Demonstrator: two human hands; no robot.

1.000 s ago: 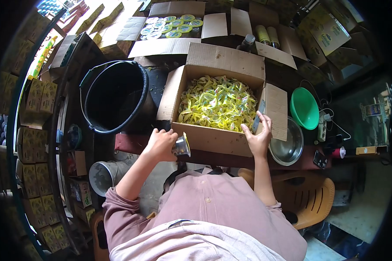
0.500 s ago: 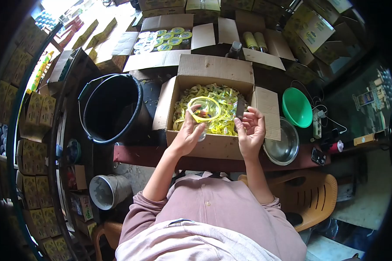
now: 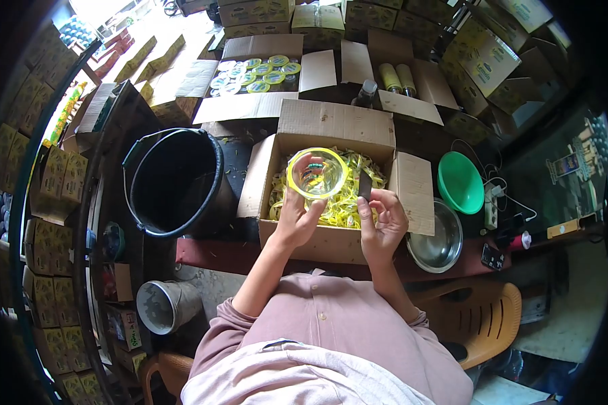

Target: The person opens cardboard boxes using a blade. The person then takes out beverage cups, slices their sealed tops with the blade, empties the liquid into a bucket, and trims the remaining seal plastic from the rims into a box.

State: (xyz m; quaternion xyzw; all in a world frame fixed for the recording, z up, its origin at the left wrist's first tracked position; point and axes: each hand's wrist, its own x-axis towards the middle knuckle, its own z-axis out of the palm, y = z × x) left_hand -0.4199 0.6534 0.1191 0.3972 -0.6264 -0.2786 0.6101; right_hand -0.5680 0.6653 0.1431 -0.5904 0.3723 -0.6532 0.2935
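Observation:
My left hand (image 3: 297, 221) is wrapped round a clear plastic cup (image 3: 325, 179) with a yellow rim. The cup's round end is turned up toward my face, and fingers show through its wall. Between the thumb and fingers of my right hand (image 3: 386, 219) is a dark, flat blade (image 3: 365, 183), close to the right of the cup but apart from it. Both hands are over the near side of an open cardboard box (image 3: 336, 121). Yellow and clear plastic strips (image 3: 344, 214) fill the box.
A black bucket (image 3: 134, 196) stands left of the box; a green bowl (image 3: 461, 182) and a metal bowl (image 3: 436, 253) are on the right. Behind, an open carton (image 3: 243, 108) holds several yellow-lidded cups. A bottle (image 3: 365, 93) and another carton (image 3: 412, 102) with cup stacks are nearby.
The cup has tilted so its round end faces me more. My right hand has turned slightly, and the blade shows more plainly. The whole view has shifted a little.

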